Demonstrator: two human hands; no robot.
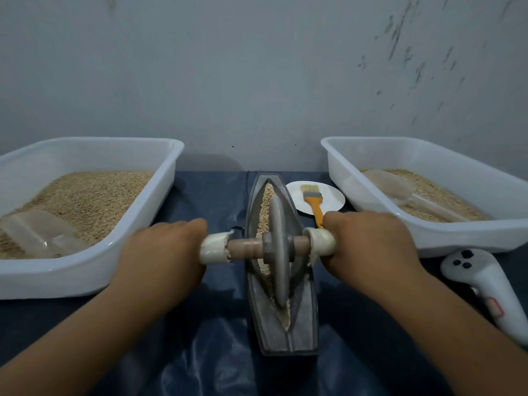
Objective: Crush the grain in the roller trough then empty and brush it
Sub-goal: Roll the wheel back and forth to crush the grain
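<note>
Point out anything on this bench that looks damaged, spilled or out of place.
The pale wrap on the roller handle by the left hand is torn and ragged at its inner edge. A white game-style controller lies beside the right tub, unrelated to grinding. No grain spilled.

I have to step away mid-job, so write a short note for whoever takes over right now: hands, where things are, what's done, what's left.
Left hand grips the left end of the roller's handle; right hand grips the right end.
The roller wheel stands in the trough, mid-length, on grain.
Brush lies on the white plate behind the right hand. A grain tub with a clear scoop sits on each side.
Done: trough loaded, crushing under way.
Left: finish crushing, empty the trough, brush it.
</note>
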